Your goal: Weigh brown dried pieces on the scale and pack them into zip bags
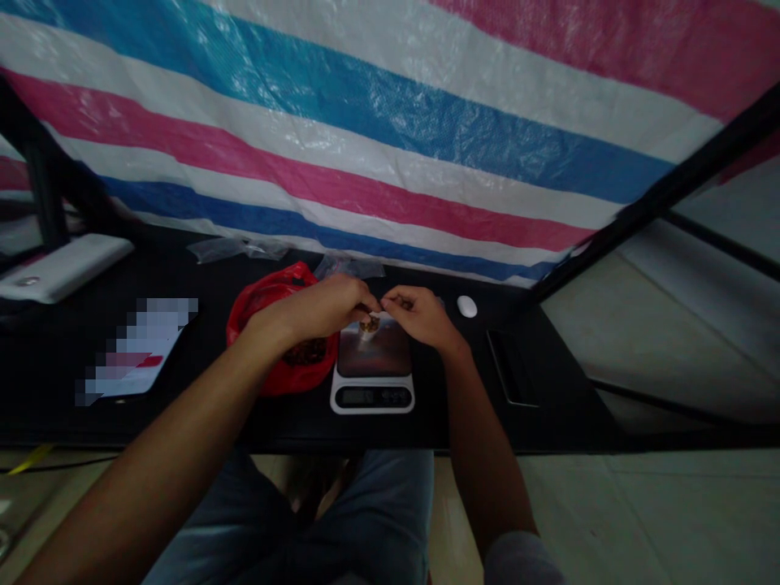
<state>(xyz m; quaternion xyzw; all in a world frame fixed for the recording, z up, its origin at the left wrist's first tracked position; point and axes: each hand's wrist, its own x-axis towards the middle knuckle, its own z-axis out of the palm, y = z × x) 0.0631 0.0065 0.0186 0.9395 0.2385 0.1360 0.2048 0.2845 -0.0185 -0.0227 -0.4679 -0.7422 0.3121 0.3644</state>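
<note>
My left hand [344,301] reaches over the red plastic bag to the kitchen scale [374,362], its thumb and fingers pinched at the top of a small clear plastic bag [369,327]. Small brownish-gold pieces show inside that clear bag, low over the scale's metal plate; whether it rests there I cannot tell. From the other side my right hand [420,314] closes its fingertips at the same bag's upper edge. Beside the scale on the left, the red plastic bag [317,379] stands open with dark brown pieces [308,351] in it, partly hidden by my left forearm.
Clear plastic bags [347,266] lie at the back of the black table [426,422], by a striped tarp [366,179]. A white computer mouse [467,306] and a dark phone [510,366] are on the right. A blurred-out flat object [146,349] and a white box [67,266] are on the left.
</note>
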